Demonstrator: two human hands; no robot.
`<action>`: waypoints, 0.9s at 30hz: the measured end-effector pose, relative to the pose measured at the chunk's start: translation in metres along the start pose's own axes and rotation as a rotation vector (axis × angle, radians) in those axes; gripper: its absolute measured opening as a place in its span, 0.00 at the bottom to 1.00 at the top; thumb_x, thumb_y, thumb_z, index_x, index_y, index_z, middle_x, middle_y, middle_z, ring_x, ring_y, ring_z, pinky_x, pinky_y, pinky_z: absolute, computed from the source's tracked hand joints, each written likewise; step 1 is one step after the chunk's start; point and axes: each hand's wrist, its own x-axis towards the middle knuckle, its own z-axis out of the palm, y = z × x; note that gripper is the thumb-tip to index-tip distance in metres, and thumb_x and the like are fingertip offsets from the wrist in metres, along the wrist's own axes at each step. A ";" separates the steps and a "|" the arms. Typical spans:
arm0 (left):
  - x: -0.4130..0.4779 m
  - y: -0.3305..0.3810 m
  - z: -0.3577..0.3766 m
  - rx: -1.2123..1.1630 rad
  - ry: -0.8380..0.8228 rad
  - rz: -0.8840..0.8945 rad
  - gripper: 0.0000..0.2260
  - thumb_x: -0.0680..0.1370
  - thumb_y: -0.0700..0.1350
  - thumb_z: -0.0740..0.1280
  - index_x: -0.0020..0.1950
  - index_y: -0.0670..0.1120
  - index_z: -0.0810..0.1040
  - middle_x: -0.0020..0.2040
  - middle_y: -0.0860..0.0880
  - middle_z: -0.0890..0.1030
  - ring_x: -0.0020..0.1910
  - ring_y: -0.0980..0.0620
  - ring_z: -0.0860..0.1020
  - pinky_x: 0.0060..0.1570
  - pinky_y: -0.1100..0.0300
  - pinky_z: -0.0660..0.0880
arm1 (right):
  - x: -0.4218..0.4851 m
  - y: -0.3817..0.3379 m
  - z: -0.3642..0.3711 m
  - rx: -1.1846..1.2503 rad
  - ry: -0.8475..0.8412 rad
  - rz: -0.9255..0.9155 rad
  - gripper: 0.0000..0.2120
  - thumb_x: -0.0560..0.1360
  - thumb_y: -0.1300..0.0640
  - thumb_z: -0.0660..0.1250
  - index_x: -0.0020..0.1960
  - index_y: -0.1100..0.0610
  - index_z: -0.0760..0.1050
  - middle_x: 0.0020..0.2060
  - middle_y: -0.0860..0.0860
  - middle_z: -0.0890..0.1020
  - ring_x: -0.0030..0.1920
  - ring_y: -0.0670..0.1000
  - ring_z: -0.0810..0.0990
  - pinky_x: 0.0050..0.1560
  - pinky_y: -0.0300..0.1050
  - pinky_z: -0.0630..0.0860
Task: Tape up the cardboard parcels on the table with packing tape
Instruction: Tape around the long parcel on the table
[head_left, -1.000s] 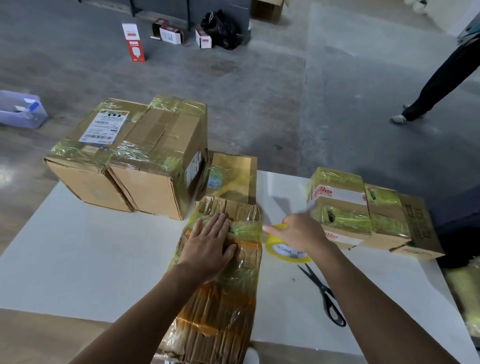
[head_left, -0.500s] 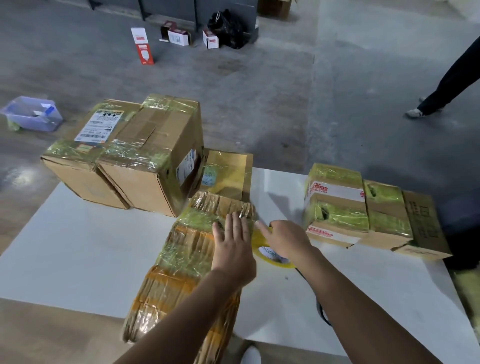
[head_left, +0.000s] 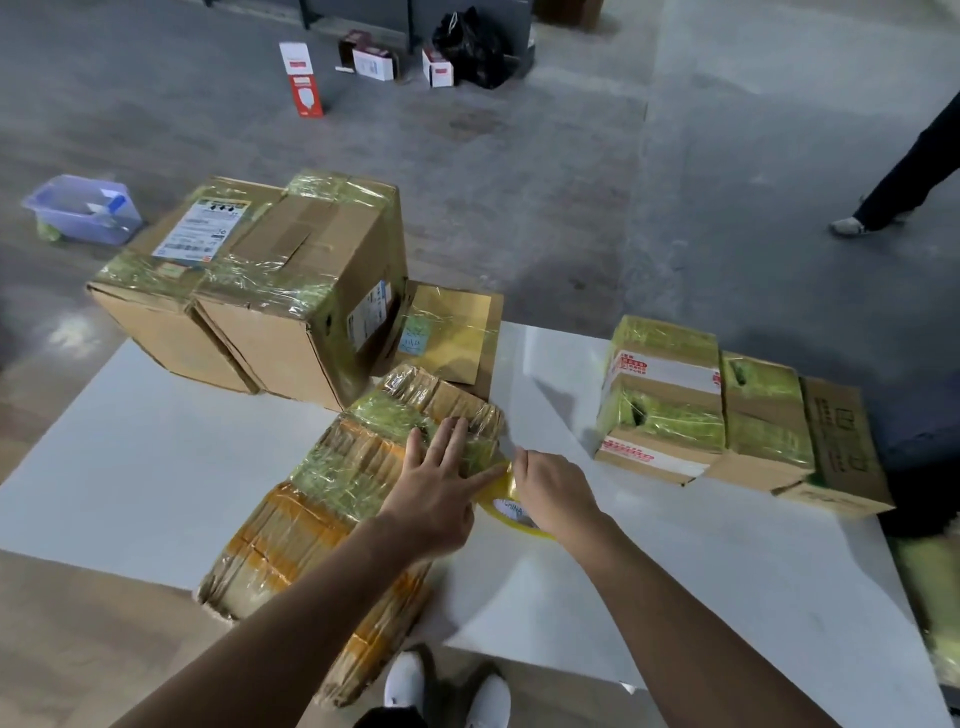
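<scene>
While left hand (head_left: 435, 496), fingers straight, presses long brown cardboard parcel (head_left: 322, 488), right hand (head_left: 558, 499) grips yellow tape roll (head_left: 510, 512) at its 3 o'clock.

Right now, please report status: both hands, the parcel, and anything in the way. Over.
Left hand flat, pressing the flat parcel. Right hand grips tape roll at parcel's right edge. Large boxes crowd its far end.

- Yellow packing-tape roll (head_left: 511, 514): mostly hidden under my gripping right hand (head_left: 556, 493); only the near rim shows.
- Long tape-wrapped cardboard bundle (head_left: 332, 493): right side covered by my left hand (head_left: 436, 488) and forearm.
- White shipping label (head_left: 200, 231): print too small to read.
- Bystander's dark trouser leg (head_left: 914, 171): cut off by the right edge.
- Yellow-green mass (head_left: 935, 603), lower right: blurred, cropped, unidentifiable.
</scene>
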 end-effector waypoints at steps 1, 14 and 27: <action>-0.001 -0.001 -0.001 0.003 -0.005 0.014 0.25 0.82 0.54 0.52 0.78 0.66 0.48 0.78 0.38 0.35 0.72 0.41 0.27 0.71 0.33 0.34 | -0.002 0.002 0.002 0.011 0.001 -0.004 0.17 0.84 0.57 0.54 0.69 0.62 0.66 0.57 0.60 0.78 0.56 0.60 0.78 0.46 0.48 0.69; 0.008 0.046 -0.012 -0.004 0.066 0.108 0.27 0.82 0.44 0.55 0.79 0.41 0.51 0.80 0.40 0.44 0.79 0.40 0.39 0.76 0.38 0.42 | -0.014 0.013 -0.003 0.259 0.158 0.152 0.14 0.82 0.49 0.58 0.41 0.56 0.72 0.41 0.51 0.73 0.43 0.54 0.76 0.42 0.47 0.69; 0.025 0.150 0.005 -0.404 0.170 -0.014 0.14 0.77 0.42 0.59 0.61 0.46 0.77 0.59 0.47 0.75 0.61 0.45 0.71 0.54 0.53 0.69 | -0.063 0.122 0.017 0.025 -0.054 0.188 0.09 0.81 0.51 0.57 0.53 0.56 0.70 0.45 0.53 0.77 0.45 0.56 0.77 0.42 0.44 0.69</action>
